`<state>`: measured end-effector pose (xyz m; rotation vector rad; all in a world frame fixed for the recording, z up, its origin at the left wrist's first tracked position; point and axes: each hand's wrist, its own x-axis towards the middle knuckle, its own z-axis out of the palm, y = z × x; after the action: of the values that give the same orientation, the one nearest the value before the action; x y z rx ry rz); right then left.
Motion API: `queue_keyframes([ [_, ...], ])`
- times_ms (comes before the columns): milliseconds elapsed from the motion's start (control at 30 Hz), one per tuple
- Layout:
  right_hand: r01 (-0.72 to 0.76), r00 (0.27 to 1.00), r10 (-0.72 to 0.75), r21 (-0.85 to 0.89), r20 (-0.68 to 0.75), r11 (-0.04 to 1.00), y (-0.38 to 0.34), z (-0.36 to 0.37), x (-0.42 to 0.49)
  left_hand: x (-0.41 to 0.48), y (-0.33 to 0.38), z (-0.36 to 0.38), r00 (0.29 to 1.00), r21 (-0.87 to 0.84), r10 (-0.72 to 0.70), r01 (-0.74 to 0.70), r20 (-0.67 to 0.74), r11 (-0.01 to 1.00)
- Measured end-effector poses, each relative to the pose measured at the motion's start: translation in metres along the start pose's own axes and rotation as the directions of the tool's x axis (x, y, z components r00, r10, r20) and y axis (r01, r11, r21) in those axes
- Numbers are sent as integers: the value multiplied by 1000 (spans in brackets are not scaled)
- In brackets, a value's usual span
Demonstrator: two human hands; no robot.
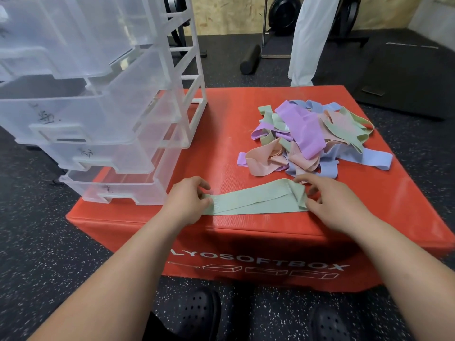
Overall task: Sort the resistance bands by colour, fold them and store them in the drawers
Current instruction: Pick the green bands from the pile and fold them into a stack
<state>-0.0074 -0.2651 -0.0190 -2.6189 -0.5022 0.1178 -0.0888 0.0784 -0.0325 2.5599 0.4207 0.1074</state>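
Note:
A pale green resistance band (253,200) lies stretched flat along the front of the red soft box (246,143). My left hand (187,198) pinches its left end. At the band's right end my right hand (332,200) pinches a corner that is folded over. A tangled pile of bands (312,139) in purple, pink, blue and green sits on the box's far right. The clear plastic drawer unit (98,114) stands on the box's left side with its drawers pulled out; I see nothing in them.
The red box sits on black speckled floor (49,254). My black clogs (197,313) are just in front of it. Behind the box are a black foam roller (250,59), a white hanging sheet (307,40) and exercise machines.

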Motion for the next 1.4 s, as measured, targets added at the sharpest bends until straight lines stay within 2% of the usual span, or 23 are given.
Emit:
queue_keyframes([
  [300,-77,994,68,-117,-83,990,-10,6,-8,-4,1,-2,1000,-6,2,-2,2,1000],
  [400,-140,986,128,-117,-108,983,-15,4,-10,-4,1,-2,1000,-23,-10,11,4,1000],
  [500,-130,984,116,-103,-136,986,-10,5,-9,-5,2,-2,1000,-34,-15,16,2,999],
  [700,-195,976,209,175,-68,965,0,-17,-4,-6,2,-5,1000,-70,-23,22,-7,997],
  [833,-208,966,258,491,-34,846,12,-35,-7,-4,4,-6,998,-233,-34,23,-45,972],
  [900,-203,964,263,565,-26,800,19,-44,-11,-3,8,-6,998,-320,-42,26,-41,947],
  [1033,-259,958,286,471,15,843,41,-49,-18,-2,25,3,1000,-367,-18,8,-25,930],
  [1200,-299,954,300,84,-2,951,54,-34,-19,-2,40,19,998,-123,63,-60,23,991],
  [1333,-253,967,248,-118,-51,960,52,-30,-17,-1,46,25,997,37,78,-78,24,996],
  [1400,-247,969,245,-134,-31,960,50,-32,-13,3,47,23,997,87,73,-74,7,993],
])
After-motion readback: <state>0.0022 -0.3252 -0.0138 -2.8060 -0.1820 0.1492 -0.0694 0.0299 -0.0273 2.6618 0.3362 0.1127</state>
